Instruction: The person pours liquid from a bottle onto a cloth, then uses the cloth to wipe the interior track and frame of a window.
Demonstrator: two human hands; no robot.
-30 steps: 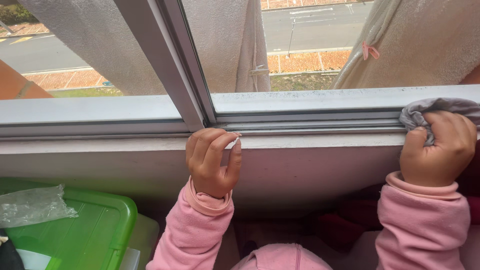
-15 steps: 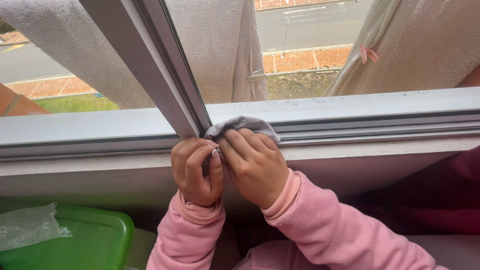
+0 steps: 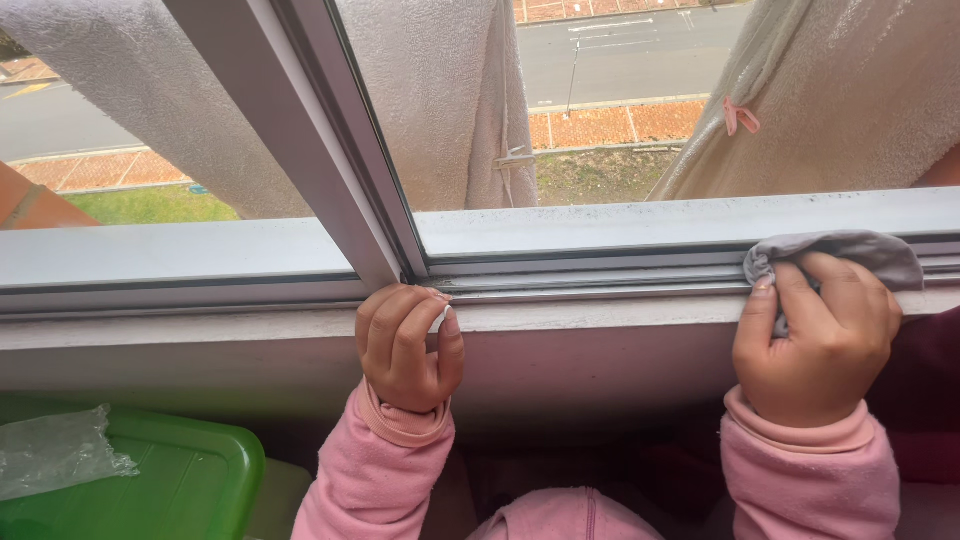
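Pressing a grey cloth [image 3: 850, 252] in its grip, right hand [image 3: 815, 335]; left hand [image 3: 405, 345] curled empty beside green bin [image 3: 190, 470].

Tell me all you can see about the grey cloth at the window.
The grey cloth is a small, soft rag, plain light grey, crumpled into folds. The right hand grips it, fingers curled over its lower part, and presses it onto the window track at the right end of the frame. Part of it sticks out above and to the right of the fingers; the rest is hidden in the hand. It looks dry, though I cannot be sure.
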